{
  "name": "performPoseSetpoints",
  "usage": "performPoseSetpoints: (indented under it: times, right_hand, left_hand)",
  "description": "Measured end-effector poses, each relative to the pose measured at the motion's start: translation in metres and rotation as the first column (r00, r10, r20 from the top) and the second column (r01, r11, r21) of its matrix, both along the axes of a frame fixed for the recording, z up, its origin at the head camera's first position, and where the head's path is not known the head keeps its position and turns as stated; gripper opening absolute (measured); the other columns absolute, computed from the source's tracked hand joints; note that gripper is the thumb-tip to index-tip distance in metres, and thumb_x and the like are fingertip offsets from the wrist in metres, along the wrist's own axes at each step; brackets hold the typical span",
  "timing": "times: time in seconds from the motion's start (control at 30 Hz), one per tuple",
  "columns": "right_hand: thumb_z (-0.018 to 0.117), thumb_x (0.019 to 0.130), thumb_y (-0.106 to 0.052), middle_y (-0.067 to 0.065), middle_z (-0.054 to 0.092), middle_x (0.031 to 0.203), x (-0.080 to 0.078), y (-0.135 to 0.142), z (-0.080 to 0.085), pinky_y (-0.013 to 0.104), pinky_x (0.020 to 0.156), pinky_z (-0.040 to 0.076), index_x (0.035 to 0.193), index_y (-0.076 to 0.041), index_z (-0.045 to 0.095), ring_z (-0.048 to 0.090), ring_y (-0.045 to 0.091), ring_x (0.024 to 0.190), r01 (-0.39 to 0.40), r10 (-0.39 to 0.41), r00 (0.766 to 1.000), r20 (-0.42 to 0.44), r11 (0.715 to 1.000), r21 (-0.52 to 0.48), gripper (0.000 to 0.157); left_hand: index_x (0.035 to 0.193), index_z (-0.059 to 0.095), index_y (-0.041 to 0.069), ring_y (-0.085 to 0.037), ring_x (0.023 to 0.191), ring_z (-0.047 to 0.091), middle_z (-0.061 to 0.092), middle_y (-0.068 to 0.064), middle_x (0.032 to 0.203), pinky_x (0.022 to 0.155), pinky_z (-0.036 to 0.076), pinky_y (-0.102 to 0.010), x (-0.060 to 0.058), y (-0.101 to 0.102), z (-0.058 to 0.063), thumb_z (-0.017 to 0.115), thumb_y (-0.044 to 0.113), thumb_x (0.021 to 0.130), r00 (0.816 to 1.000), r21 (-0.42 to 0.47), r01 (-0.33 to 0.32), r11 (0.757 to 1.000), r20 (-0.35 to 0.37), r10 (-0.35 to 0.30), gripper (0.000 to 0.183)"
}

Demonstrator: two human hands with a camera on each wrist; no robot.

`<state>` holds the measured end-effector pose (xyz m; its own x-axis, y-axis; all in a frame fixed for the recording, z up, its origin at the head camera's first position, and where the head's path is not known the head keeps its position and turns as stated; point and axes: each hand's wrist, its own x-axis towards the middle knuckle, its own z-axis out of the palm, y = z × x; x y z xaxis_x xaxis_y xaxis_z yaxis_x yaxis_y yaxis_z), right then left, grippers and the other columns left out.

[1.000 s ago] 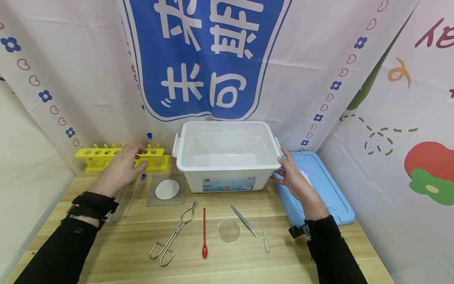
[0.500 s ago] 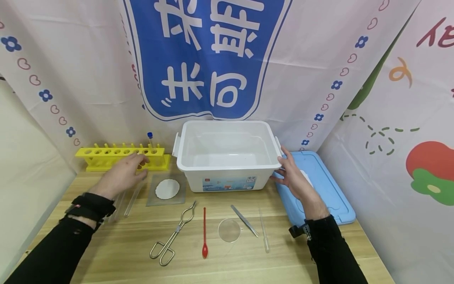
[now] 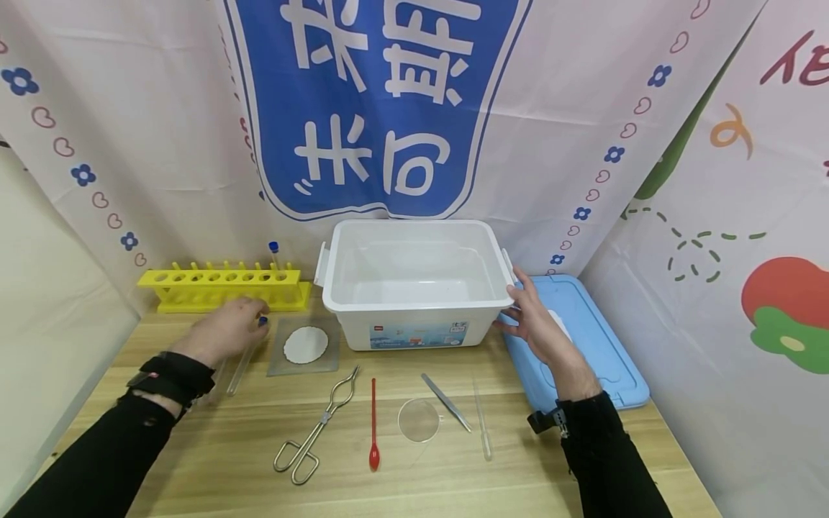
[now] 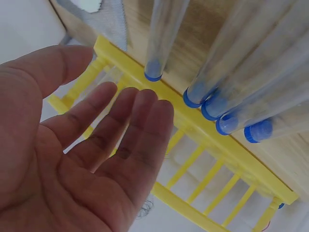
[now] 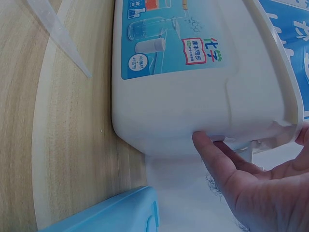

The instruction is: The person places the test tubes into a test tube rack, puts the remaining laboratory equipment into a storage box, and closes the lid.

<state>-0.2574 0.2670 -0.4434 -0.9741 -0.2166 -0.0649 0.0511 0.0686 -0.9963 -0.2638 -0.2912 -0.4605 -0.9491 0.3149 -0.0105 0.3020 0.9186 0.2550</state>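
As the head view shows, the left hand [image 3: 223, 332] hangs before the yellow test-tube rack [image 3: 223, 284]. Left wrist: fingers relaxed, empty, near blue-capped test tubes [image 4: 165, 36] — likely tube pickup, requiring a pinch. Right wrist: the right hand [image 5: 263, 191] — fingers extended — touches the storage box [image 5: 169, 104].

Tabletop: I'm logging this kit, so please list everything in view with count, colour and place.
Rack: 1, yellow, back left
Upright tube: 1, clear, blue-capped, in rack
Lying tubes: 5, clear, blue-capped, before rack
Mat: 1, grey, white-centred, beside tubes
Tongs: 1, silver, front left
Spoon: 1, red, front centre
Disc: 1, clear, right of spoon
Tweezers: 1, silver, beside disc
Dropper: 1, whitish, beside tweezers
Box: 1, white, back centre
Lid: 1, blue, right
White piece: 1, partly hidden, on lid
Table: 1, tan, underneath
Hanging cloth: 1, white and blue, behind
Side walls: 2, pale, both sides
Sleeves: 2, black, forearms
Wristbands: 2, black, wrists
Left hand: 1, bare, before rack
Right hand: 1, bare, touching box
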Motion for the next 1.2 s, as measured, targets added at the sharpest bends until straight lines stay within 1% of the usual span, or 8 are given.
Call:
performPoseSetpoints:
  times: [0.17,0.33,0.4,0.47,0.63,0.8,1.0,1.2]
  right_hand:
    - [0.042,0.109,-0.048,0.016,0.029,0.164,0.001,0.0,0.0,0.062,0.107,0.045,0.167,-0.037,0.0,0.041,0.042,0.143,-0.002,0.002,1.0,-0.001,1.0,-0.004,0.072]
    - [0.042,0.109,-0.048,0.015,0.027,0.165,0.001,0.0,0.0,0.062,0.108,0.044,0.167,-0.036,-0.001,0.041,0.043,0.143,-0.008,0.008,1.0,-0.007,1.0,-0.008,0.073]
    - [0.042,0.109,-0.048,0.015,0.026,0.166,0.001,0.0,0.0,0.063,0.108,0.044,0.167,-0.036,-0.001,0.041,0.043,0.144,-0.011,0.011,1.0,-0.009,1.0,-0.01,0.073]
    - [0.042,0.109,-0.048,0.015,0.026,0.166,0.002,0.0,0.0,0.064,0.108,0.043,0.167,-0.035,-0.001,0.041,0.043,0.144,-0.011,0.011,1.0,-0.012,1.0,-0.01,0.073]
    - [0.042,0.109,-0.047,0.015,0.026,0.166,0.002,0.0,0.0,0.064,0.108,0.043,0.167,-0.037,0.0,0.041,0.043,0.143,-0.01,0.01,1.0,-0.014,1.0,-0.01,0.072]
    - [0.042,0.11,-0.047,0.015,0.026,0.165,0.002,0.0,0.0,0.064,0.108,0.043,0.167,-0.037,0.0,0.041,0.043,0.143,-0.009,0.009,1.0,-0.013,1.0,-0.006,0.071]
    - [0.041,0.11,-0.046,0.015,0.025,0.166,0.002,0.0,0.001,0.063,0.108,0.044,0.167,-0.036,-0.001,0.041,0.043,0.144,-0.004,0.004,1.0,-0.009,1.0,0.001,0.071]
    - [0.041,0.11,-0.044,0.016,0.026,0.165,0.002,0.0,0.002,0.063,0.108,0.043,0.166,-0.036,-0.001,0.041,0.043,0.144,-0.004,0.004,1.0,-0.006,1.0,-0.006,0.07]
  left_hand:
    - [0.125,0.063,-0.01,-0.039,0.1,0.065,0.067,-0.028,0.115,0.085,0.058,-0.059,0.0,0.0,-0.007,0.069,0.015,0.094,1.0,-0.022,0.003,1.0,-0.006,-0.003,0.041]
    - [0.124,0.063,-0.011,-0.028,0.083,0.06,0.067,-0.019,0.1,0.071,0.058,-0.047,-0.001,0.0,-0.01,0.07,0.014,0.093,1.0,-0.039,0.009,0.999,0.017,-0.009,0.041]
    - [0.123,0.063,-0.011,-0.026,0.079,0.057,0.065,-0.016,0.096,0.067,0.056,-0.042,-0.001,0.0,-0.011,0.07,0.015,0.093,1.0,-0.041,0.005,0.999,0.028,-0.004,0.041]
    - [0.123,0.062,-0.011,-0.025,0.078,0.056,0.065,-0.015,0.094,0.065,0.055,-0.04,-0.002,0.0,-0.011,0.071,0.014,0.092,1.0,-0.047,0.006,0.999,0.027,-0.005,0.041]
    - [0.123,0.061,-0.011,-0.026,0.079,0.058,0.064,-0.016,0.093,0.068,0.056,-0.045,-0.002,-0.001,-0.014,0.074,0.012,0.089,1.0,-0.064,0.021,0.998,0.009,-0.02,0.043]
    - [0.123,0.06,-0.012,-0.029,0.083,0.06,0.065,-0.019,0.095,0.074,0.058,-0.051,0.0,0.002,-0.015,0.075,0.008,0.087,0.999,-0.07,0.033,0.997,0.01,-0.033,0.044]
    - [0.129,0.055,-0.014,-0.032,0.089,0.063,0.067,-0.024,0.102,0.079,0.058,-0.054,0.004,0.006,-0.013,0.076,0.008,0.088,0.999,-0.062,0.006,0.998,0.04,-0.003,0.051]
    - [0.13,0.053,-0.016,-0.031,0.085,0.061,0.066,-0.022,0.099,0.077,0.058,-0.052,0.005,0.008,-0.01,0.076,0.008,0.088,0.997,-0.047,0.004,0.999,0.072,0.0,0.054]
